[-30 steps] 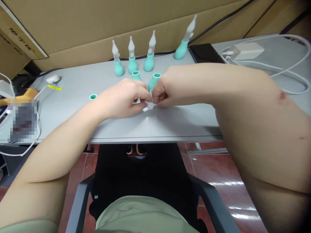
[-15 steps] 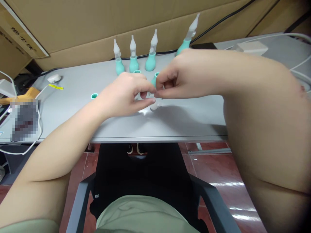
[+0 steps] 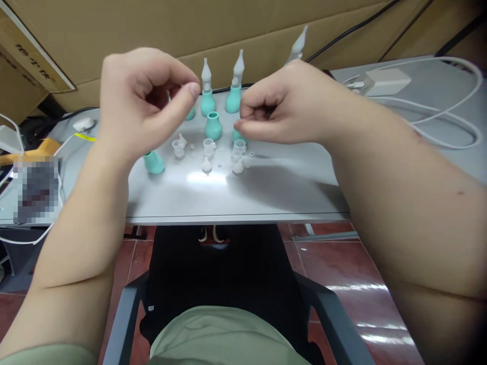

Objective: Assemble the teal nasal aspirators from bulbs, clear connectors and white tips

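My left hand (image 3: 148,96) is raised over the left of the desk, thumb and index finger pinched; anything between them is too small to tell. My right hand (image 3: 274,104) is curled closed beside a teal bulb (image 3: 239,136) it partly covers; what it holds is hidden. An open-topped teal bulb (image 3: 213,126) stands between the hands, another (image 3: 154,162) below my left wrist. Clear cups (image 3: 208,147) and white tips (image 3: 206,165) lie in front with tiny discs. Behind, teal bulbs with white nozzles (image 3: 233,96) stand upright, one partly hidden behind my right hand.
A white adapter (image 3: 388,82) with looped cable lies at the right of the grey desk (image 3: 171,205). At the left are a yellow-orange tool (image 3: 49,147), a white plug (image 3: 83,124) and a blurred dark object (image 3: 37,190). Cardboard (image 3: 133,30) walls the back.
My left hand has moved up and left, away from my right hand, uncovering the middle bulb, cups and tips. My right hand has shifted slightly left, with its fingers more curled.
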The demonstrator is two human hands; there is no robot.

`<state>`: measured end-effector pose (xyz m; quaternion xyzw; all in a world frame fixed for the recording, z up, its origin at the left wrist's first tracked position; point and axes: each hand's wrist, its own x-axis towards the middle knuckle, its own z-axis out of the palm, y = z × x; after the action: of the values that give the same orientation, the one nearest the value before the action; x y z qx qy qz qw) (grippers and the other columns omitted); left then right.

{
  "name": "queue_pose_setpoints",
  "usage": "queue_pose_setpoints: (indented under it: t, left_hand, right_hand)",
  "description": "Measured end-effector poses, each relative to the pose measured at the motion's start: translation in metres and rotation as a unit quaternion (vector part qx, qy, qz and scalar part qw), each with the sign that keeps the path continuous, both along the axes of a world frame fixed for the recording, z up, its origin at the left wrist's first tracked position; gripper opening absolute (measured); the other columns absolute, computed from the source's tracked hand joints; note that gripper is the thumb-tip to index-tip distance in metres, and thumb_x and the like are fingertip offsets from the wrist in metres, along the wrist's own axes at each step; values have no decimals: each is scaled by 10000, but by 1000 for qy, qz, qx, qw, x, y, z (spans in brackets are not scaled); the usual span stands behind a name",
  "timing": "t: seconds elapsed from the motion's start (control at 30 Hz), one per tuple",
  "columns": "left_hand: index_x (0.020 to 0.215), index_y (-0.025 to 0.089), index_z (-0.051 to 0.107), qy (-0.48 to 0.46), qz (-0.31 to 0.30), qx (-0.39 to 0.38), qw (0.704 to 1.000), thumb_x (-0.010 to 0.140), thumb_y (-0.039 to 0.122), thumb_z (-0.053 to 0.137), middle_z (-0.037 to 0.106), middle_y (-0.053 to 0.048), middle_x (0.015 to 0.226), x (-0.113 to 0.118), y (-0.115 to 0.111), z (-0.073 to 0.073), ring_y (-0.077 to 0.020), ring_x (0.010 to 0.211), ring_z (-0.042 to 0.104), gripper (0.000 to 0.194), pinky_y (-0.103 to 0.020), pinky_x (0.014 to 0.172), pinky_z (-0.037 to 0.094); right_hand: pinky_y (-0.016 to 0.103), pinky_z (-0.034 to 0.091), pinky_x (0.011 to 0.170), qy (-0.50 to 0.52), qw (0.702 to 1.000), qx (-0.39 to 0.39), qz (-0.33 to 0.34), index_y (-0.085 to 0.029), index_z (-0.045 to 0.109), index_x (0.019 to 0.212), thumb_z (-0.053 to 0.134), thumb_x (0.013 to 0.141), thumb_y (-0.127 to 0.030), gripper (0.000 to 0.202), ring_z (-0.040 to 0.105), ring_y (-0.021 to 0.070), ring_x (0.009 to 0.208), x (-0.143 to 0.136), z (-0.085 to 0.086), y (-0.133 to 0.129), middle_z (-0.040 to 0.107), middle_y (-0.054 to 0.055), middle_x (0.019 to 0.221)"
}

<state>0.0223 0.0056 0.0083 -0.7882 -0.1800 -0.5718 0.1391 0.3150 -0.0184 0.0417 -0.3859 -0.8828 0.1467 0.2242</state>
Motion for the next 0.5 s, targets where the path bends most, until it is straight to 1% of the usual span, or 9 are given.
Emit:
queue_pose_setpoints:
  t: [0.03, 0.07, 0.17, 0.2, 0.23, 0.3, 0.33, 0.43, 0.5]
  left_hand:
    - [963, 279, 924, 16, 11, -32, 999, 1158, 831, 750, 641, -34, 732, -8, 4, 3, -135, 603, 410, 611, -360, 549, 262]
    - [969, 293, 936, 41, 31, -85, 995, 1099, 855, 815, 623, -27, 714, -16, 5, 8, -140, 594, 386, 589, -374, 561, 307]
    - [1024, 339, 995, 110, 94, -225, 963, 858, 748, 1033, 703, -37, 749, -33, -8, 31, -182, 609, 468, 443, -433, 609, 439]
    - [1009, 342, 985, 109, 101, -233, 961, 839, 700, 1059, 715, -31, 752, -36, -16, 39, -188, 616, 500, 403, -439, 624, 458]
    - [1021, 334, 983, 116, 114, -251, 954, 885, 629, 1042, 731, -26, 772, -38, -26, 47, -190, 639, 542, 330, -434, 642, 478]
    - [1046, 281, 984, 151, 126, -279, 940, 967, 487, 924, 745, -11, 794, -40, -42, 58, -157, 661, 551, 228, -377, 639, 466]
    - [1067, 244, 973, 179, 133, -278, 934, 987, 491, 887, 762, -7, 808, -41, -48, 60, -142, 675, 558, 273, -353, 661, 475]
    - [1122, 210, 927, 262, 164, -318, 896, 1061, 708, 859, 848, -32, 887, -51, -46, 55, -152, 713, 642, 507, -361, 719, 541]
    - [1111, 236, 935, 279, 164, -360, 875, 976, 769, 864, 903, -64, 946, -64, -33, 45, -199, 748, 709, 555, -400, 688, 552]
  right_hand:
    - [349, 383, 760, 2, 1000, -6, 1, -189, 591, 711, 829, 1055, 100, 509, 411, 83, 699, 0, -2, 2, 460, -92, 674]
    - [351, 386, 762, 2, 1000, -11, -1, -195, 601, 714, 835, 1071, 89, 512, 427, 90, 707, 0, -3, 3, 476, -88, 683]
    - [356, 402, 779, 3, 1000, -21, -5, -209, 617, 728, 856, 1094, 58, 512, 461, 108, 731, 1, -7, 7, 516, -76, 710]
    - [358, 410, 788, 5, 1000, -21, -2, -213, 625, 736, 863, 1096, 44, 502, 473, 113, 739, 1, -8, 8, 532, -72, 720]
    - [360, 419, 800, 11, 1000, -17, 2, -216, 635, 749, 861, 1105, 22, 484, 486, 119, 751, 2, -9, 9, 546, -67, 736]
    - [368, 437, 829, 22, 1000, -4, 19, -225, 657, 786, 843, 1129, -44, 430, 514, 134, 784, 5, -10, 10, 576, -51, 778]
    - [374, 444, 841, 25, 999, 3, 27, -230, 661, 802, 825, 1141, -81, 404, 524, 142, 800, 5, -10, 10, 586, -42, 798]
    - [386, 468, 874, 11, 1000, 4, 28, -243, 665, 844, 779, 1165, -181, 346, 562, 164, 844, 6, -10, 10, 640, -12, 859]
    - [384, 492, 889, 3, 1000, 2, 27, -246, 672, 858, 764, 1165, -228, 321, 590, 171, 858, 7, -11, 12, 688, 3, 888]
